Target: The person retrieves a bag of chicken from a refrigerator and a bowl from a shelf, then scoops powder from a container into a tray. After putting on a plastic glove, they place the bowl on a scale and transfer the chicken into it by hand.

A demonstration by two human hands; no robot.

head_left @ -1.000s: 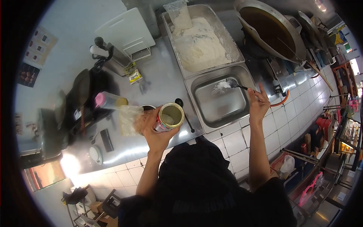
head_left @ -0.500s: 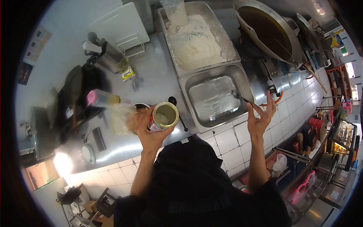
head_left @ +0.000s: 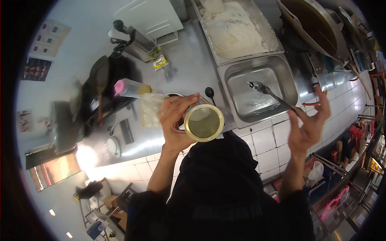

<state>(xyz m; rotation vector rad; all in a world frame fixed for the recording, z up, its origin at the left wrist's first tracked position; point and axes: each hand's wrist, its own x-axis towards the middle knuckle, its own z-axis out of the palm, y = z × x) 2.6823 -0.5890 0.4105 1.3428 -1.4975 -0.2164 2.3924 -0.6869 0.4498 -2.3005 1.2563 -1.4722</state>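
Note:
My left hand [head_left: 173,122] is wrapped around an open tin can [head_left: 204,123], tilted so that its gold rim and inside face me. Something pale shows inside the can. Between thumb and fingers, my right hand [head_left: 309,130] pinches a dark spoon [head_left: 276,97], its wet-looking bowl over the rectangular steel pan [head_left: 227,93]. The bottom of that pan shines as if wet. Behind the can, a black measuring spoon [head_left: 209,92] lies on the counter. A crumpled clear plastic bag [head_left: 152,111] is left of my left hand.
A tray of white flour-like powder [head_left: 237,38] adjoins the pan. A large wok of dark liquid [head_left: 315,30] stands at the far right. On the counter [head_left: 189,52] are a pink-lidded bottle [head_left: 130,88], a yellow packet [head_left: 160,62] and a utensil holder [head_left: 138,44].
The can has tipped further, its mouth now turned more toward me. The spoon has come into clear view over the pan. The whole view has shifted, moving the scene rightward.

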